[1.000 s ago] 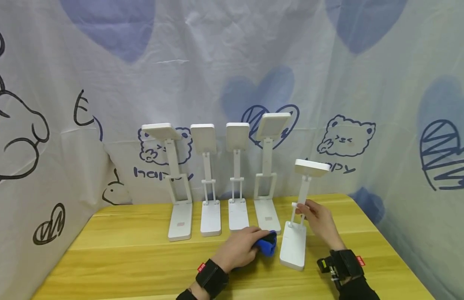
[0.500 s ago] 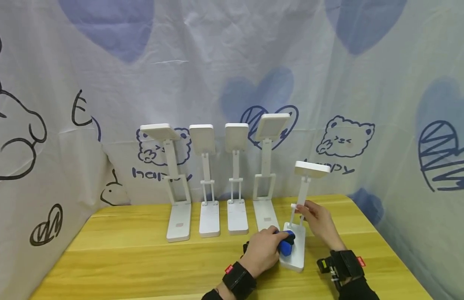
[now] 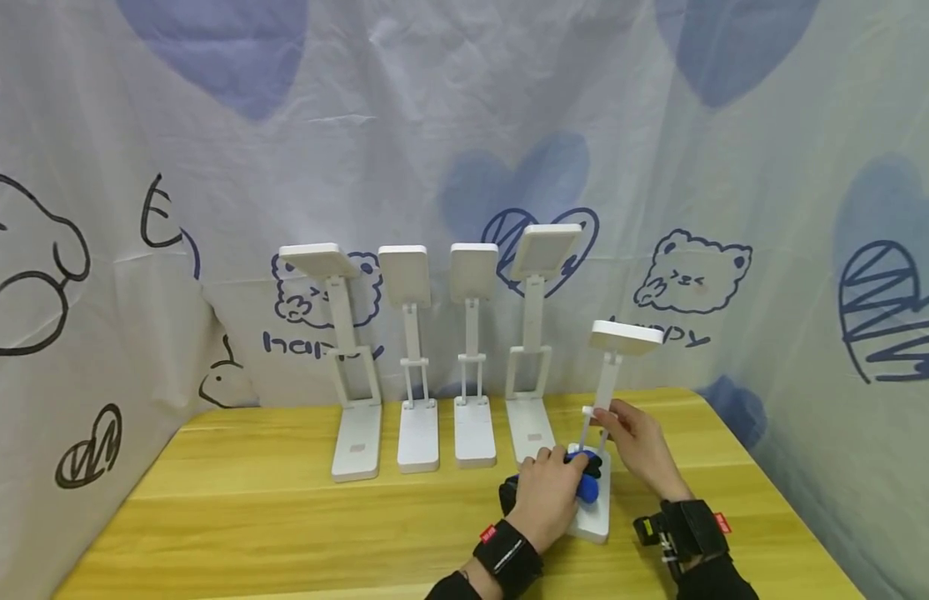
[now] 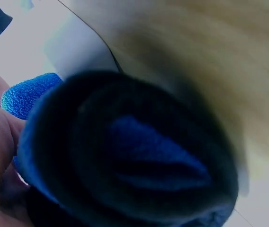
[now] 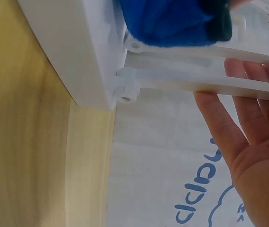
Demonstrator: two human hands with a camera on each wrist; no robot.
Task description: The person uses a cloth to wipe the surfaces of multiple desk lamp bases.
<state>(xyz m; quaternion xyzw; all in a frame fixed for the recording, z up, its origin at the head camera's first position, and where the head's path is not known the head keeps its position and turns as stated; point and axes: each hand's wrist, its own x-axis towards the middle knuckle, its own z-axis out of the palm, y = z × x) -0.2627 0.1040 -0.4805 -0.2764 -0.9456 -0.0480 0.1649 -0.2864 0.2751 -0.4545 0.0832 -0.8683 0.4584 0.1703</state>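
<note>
A white folding desk lamp (image 3: 595,521) stands nearest to me on the right. My right hand (image 3: 638,442) holds its hinged stem; in the right wrist view, the fingers (image 5: 215,111) reach around the thin rods. My left hand (image 3: 545,498) grips a blue cloth (image 3: 588,487) with black parts, bunched over the lamp's base near the hinge. Seen from the left wrist, the bunched cloth (image 4: 148,151) fills the middle and hides most of the base. The lamp's flat head (image 3: 624,336) tilts above the right hand.
Several more white lamps stand in a row at the back of the wooden table (image 3: 247,517), the closest being a lamp (image 3: 530,429) just left of the held one. A printed fabric sheet (image 3: 404,150) hangs behind and along both sides.
My left hand has carried the cloth rightward from the table onto the held lamp's base, then slightly up it toward the hinge. The right hand has kept its hold on the stem.
</note>
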